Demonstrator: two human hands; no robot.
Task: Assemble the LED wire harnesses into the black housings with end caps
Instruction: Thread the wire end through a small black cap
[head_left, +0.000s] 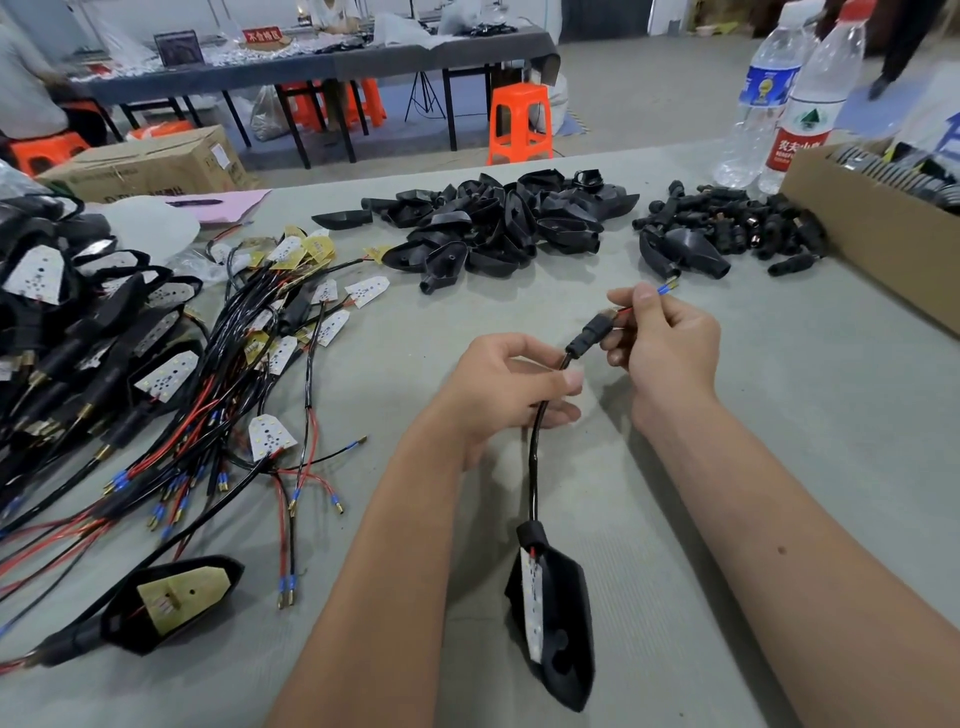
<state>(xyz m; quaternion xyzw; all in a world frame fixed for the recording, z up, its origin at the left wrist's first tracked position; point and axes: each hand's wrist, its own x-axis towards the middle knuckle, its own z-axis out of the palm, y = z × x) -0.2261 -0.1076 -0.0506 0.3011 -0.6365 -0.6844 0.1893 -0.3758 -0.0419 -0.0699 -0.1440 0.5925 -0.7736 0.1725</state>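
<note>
Both hands hold one wire with a black housing hanging from it over the grey table.

The left hand (506, 384) pinches the wire (535, 447) above the housing (563, 623); the right hand (662, 343) grips the end cap (589, 335) threaded on it. Beyond the housing lies a pile of housings (498, 218) on the table (779, 415); left, loose harnesses (234, 364); farther back, an orange stool (519, 122).

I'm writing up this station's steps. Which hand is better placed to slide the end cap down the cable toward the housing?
Probably the right hand: it already holds the end cap and wire tips. The left hand pinches the cable below, steadying the hanging housing.
</note>
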